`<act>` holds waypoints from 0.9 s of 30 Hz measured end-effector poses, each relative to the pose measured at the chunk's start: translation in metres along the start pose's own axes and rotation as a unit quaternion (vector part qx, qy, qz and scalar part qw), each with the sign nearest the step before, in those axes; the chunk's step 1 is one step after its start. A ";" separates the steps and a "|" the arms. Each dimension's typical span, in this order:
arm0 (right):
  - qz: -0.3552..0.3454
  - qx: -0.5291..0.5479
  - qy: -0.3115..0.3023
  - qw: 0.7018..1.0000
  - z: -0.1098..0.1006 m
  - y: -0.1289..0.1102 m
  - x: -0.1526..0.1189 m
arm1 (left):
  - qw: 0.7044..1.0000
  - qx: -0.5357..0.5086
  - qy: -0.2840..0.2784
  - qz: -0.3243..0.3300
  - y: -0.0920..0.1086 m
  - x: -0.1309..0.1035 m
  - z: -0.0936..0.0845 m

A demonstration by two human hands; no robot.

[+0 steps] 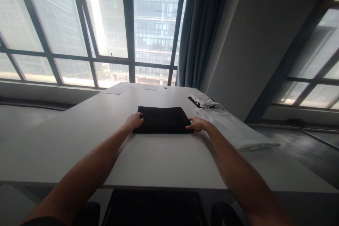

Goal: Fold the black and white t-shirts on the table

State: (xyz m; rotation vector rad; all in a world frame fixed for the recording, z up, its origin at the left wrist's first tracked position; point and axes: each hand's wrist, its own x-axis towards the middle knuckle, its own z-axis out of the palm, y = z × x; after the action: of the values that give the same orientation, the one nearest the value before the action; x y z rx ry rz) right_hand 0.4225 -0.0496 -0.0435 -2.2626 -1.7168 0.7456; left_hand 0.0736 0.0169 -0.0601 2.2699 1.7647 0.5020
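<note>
A black folded cloth (162, 120), rectangular and flat, lies on the white table (159, 159) in front of me. At its left edge my left hand (135, 121) is closed, the thumb on top and the other fingers tucked at the side or under it. My right hand (197, 124) pinches the right edge near the front corner in the same way. What sort of garment or fabric it is cannot be made out. A bit of red shows beneath my right hand.
White folded fabric (233, 127) lies along the table's right side, with a smaller white and black cloth pile (205, 101) behind it. Papers (113, 91) rest near the far edge. A black chair (156, 208) stands at the near edge. Beyond are windows and a blue curtain (202, 28).
</note>
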 end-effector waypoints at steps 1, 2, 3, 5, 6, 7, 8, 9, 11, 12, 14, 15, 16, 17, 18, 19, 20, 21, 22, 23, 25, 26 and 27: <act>-0.005 -0.008 0.048 0.999 0.000 0.002 0.003 | 1.000 -0.013 -0.012 -0.004 0.005 -0.003 -0.001; -0.012 -0.024 0.119 0.993 0.000 0.003 0.006 | 0.999 -0.027 -0.034 -0.007 0.010 -0.006 -0.002; -0.019 -0.044 0.200 0.979 0.000 0.004 0.010 | 0.997 -0.048 -0.068 -0.004 0.016 -0.010 -0.003; -0.033 -0.068 0.336 0.939 0.000 0.005 0.017 | 0.980 -0.110 -0.166 0.029 0.026 -0.019 -0.006; -0.039 -0.072 0.368 0.926 0.000 0.006 0.020 | 0.965 -0.146 -0.211 0.057 0.029 -0.023 -0.008; -0.042 -0.075 0.372 0.924 0.000 0.007 0.022 | 0.953 -0.174 -0.233 0.084 0.030 -0.025 -0.010; -0.042 -0.080 0.355 0.931 0.000 0.009 0.024 | 0.952 -0.183 -0.222 0.106 0.028 -0.026 -0.013; -0.035 -0.087 0.329 0.940 0.000 0.010 0.024 | 0.963 -0.165 -0.179 0.117 0.025 -0.025 -0.014; -0.014 -0.104 0.277 0.955 0.000 0.012 0.023 | 0.989 -0.082 -0.053 0.109 0.013 -0.019 -0.015; -0.006 -0.107 0.256 0.961 0.001 0.012 0.021 | 0.995 -0.038 0.001 0.095 0.006 -0.014 -0.014; -0.001 -0.092 0.222 0.971 0.004 0.007 0.018 | 0.997 0.021 0.051 0.060 -0.008 -0.006 -0.007; -0.003 -0.069 0.202 0.977 0.006 0.003 0.016 | 0.997 0.033 0.054 0.046 -0.012 -0.002 -0.003; -0.005 -0.036 0.179 0.983 0.009 -0.002 0.013 | 0.997 0.036 0.050 0.037 -0.016 0.001 0.002; -0.007 0.001 0.156 0.988 0.011 -0.007 0.011 | 0.998 0.032 0.042 0.038 -0.017 0.004 0.006; -0.010 0.039 0.134 0.990 0.014 -0.012 0.008 | 0.998 0.023 0.035 0.044 -0.017 0.006 0.009; -0.015 0.072 0.117 0.990 0.017 -0.017 0.006 | 0.998 0.011 0.030 0.052 -0.016 0.007 0.011; -0.023 0.098 0.106 0.989 0.020 -0.020 0.004 | 0.998 0.000 0.027 0.058 -0.014 0.008 0.011; -0.032 0.119 0.100 0.987 0.023 -0.023 0.002 | 0.998 -0.010 0.026 0.060 -0.012 0.009 0.010; -0.042 0.138 0.098 0.985 0.025 -0.023 0.001 | 0.998 -0.015 0.024 0.056 -0.009 0.010 0.008; -0.051 0.156 0.099 0.981 0.027 -0.023 0.002 | 0.999 -0.018 0.019 0.048 -0.007 0.010 0.005; -0.069 0.179 0.114 0.975 0.031 -0.021 0.005 | 0.999 -0.032 -0.012 0.019 -0.003 0.007 -0.003; -0.078 0.177 0.128 0.973 0.032 -0.020 0.008 | 0.998 -0.051 -0.038 -0.002 -0.002 0.005 -0.008; -0.089 0.166 0.146 0.971 0.034 -0.019 0.011 | 0.994 -0.078 -0.070 -0.025 -0.001 0.002 -0.013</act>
State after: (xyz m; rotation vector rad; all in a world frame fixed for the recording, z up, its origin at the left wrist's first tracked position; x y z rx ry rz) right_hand 0.3916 -0.0379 -0.0664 -1.8592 -1.5046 0.5772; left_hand 0.0676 0.0187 -0.0481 2.0951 1.6488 0.4432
